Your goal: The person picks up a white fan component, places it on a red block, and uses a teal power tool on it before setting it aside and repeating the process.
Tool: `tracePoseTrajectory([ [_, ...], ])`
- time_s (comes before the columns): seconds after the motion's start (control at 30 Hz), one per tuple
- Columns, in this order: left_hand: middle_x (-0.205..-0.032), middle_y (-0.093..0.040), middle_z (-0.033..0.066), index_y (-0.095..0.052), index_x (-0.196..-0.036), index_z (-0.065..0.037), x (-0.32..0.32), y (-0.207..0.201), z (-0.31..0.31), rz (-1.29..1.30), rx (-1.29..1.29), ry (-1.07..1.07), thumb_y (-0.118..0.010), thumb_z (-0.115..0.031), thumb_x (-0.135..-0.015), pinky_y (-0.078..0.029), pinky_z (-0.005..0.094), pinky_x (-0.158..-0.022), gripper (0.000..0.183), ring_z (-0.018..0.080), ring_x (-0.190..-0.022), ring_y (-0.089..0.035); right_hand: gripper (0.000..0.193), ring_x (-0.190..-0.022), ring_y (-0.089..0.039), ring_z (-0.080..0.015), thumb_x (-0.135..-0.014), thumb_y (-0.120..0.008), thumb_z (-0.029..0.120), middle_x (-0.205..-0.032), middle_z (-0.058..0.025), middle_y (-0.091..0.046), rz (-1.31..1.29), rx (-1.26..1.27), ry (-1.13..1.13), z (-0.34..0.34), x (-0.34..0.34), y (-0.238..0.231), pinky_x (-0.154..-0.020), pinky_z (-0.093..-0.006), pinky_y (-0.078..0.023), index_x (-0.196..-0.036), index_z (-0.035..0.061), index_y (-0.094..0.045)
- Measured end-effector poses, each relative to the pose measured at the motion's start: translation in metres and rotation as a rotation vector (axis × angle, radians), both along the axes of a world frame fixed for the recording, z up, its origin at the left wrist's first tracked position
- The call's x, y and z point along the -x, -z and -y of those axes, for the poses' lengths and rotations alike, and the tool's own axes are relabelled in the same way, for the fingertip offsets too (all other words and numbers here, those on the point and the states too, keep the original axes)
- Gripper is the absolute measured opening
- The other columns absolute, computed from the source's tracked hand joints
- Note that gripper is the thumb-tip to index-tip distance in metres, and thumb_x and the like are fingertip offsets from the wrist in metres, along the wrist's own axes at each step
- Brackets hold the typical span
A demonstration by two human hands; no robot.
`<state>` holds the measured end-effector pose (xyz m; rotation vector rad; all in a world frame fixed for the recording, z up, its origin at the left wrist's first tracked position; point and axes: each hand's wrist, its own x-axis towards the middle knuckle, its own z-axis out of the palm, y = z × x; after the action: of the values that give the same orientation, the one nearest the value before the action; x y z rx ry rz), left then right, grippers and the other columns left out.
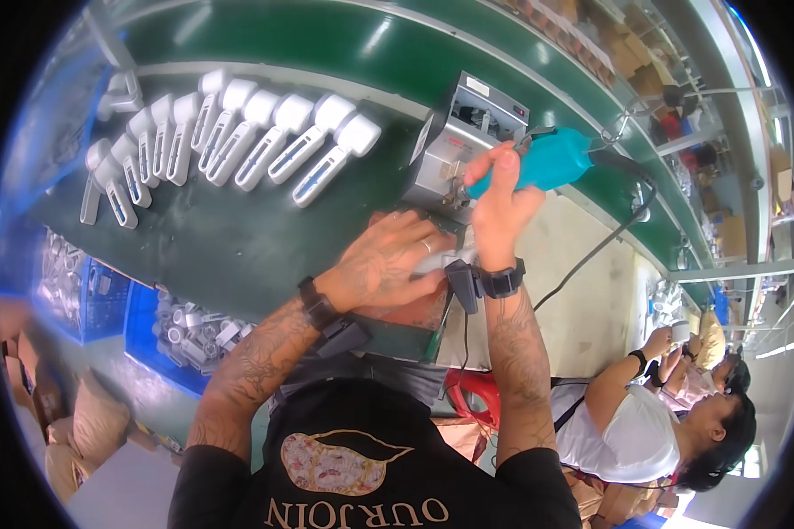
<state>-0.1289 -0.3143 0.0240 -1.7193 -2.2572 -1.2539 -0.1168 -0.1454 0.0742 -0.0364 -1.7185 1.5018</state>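
Observation:
My right hand (508,201) is closed around a teal electric screwdriver (556,160), its tip end close to a grey metal screw feeder (432,163). A dark cable runs from the tool's rear end. Lower and to the left, my left hand (384,257) grips a white plastic part (434,263) against a reddish-brown mat (406,319). My fingers cover much of that part, so its full shape is hidden. Across the green bench lies a curved row of white plastic housings (258,141), each with a round end and a slotted handle.
Blue bins (137,322) of small white and grey parts stand at the bench's left front edge. A pale board (582,264) lies right of the feeder. Metal rails (723,274) cross the far right. Co-workers (626,428) sit at the right, and a red stool (478,397) is below the bench.

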Motion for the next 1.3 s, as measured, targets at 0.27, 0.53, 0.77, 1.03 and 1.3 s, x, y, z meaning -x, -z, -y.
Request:
tracePoseTrajectory([
  [0.27, -0.108, -0.066, 0.0056, -0.068, -0.117, -0.011, 0.002, 0.007, 0.000, 0.017, -0.005, -0.014, -0.068, -0.021, -0.086, -0.048, 0.0415, -0.088, 0.033, 0.0279, -0.098, -0.059, 0.039, -0.063, -0.057, -0.0171, -0.104, -0.055, 0.035, -0.069, -0.0074, -0.057, 0.198, 0.186, 0.024, 0.016, -0.055, -0.017, -0.059, -0.0305, -0.046, -0.104, -0.0032, -0.057],
  [0.53, -0.109, -0.062, 0.0052, -0.067, -0.123, -0.014, 0.003, 0.004, -0.001, 0.044, 0.056, 0.001, -0.070, -0.025, -0.088, -0.045, 0.0419, -0.090, 0.036, 0.0274, -0.101, -0.057, 0.059, -0.064, -0.057, -0.0197, -0.098, -0.061, 0.052, -0.073, -0.0091, -0.057, 0.204, 0.148, -0.067, 0.019, -0.093, -0.004, -0.061, -0.0322, -0.045, -0.111, -0.0055, -0.054],
  [0.77, -0.111, -0.062, 0.0068, -0.065, -0.124, -0.011, 0.001, 0.003, 0.002, 0.041, 0.064, 0.008, -0.066, -0.025, -0.090, -0.044, 0.0430, -0.091, 0.037, 0.0284, -0.103, -0.055, 0.051, -0.065, -0.057, -0.0196, -0.100, -0.059, 0.047, -0.074, -0.0094, -0.057, 0.205, 0.149, -0.098, 0.021, -0.093, 0.008, -0.062, -0.0333, -0.047, -0.106, -0.0030, -0.053],
  [1.03, -0.118, -0.062, 0.0061, -0.066, -0.126, -0.014, 0.001, -0.001, -0.001, 0.041, 0.138, 0.003, -0.068, -0.025, -0.090, -0.044, 0.0437, -0.095, 0.037, 0.0282, -0.105, -0.056, 0.042, -0.064, -0.056, -0.0193, -0.101, -0.059, 0.042, -0.072, -0.0090, -0.055, 0.109, 0.170, -0.163, 0.019, -0.090, 0.016, -0.061, -0.0337, -0.047, -0.099, 0.0009, -0.050],
  [1.3, -0.125, -0.063, 0.0059, -0.066, -0.120, -0.008, -0.001, -0.002, 0.000, -0.067, 0.062, 0.016, -0.073, -0.023, -0.085, -0.046, 0.0427, -0.093, 0.039, 0.0282, -0.104, -0.058, 0.035, -0.067, -0.055, -0.0186, -0.102, -0.058, 0.034, -0.073, -0.0082, -0.055, 0.143, 0.305, -0.105, 0.021, -0.095, 0.021, -0.063, -0.0325, -0.047, -0.101, 0.0001, -0.053],
])
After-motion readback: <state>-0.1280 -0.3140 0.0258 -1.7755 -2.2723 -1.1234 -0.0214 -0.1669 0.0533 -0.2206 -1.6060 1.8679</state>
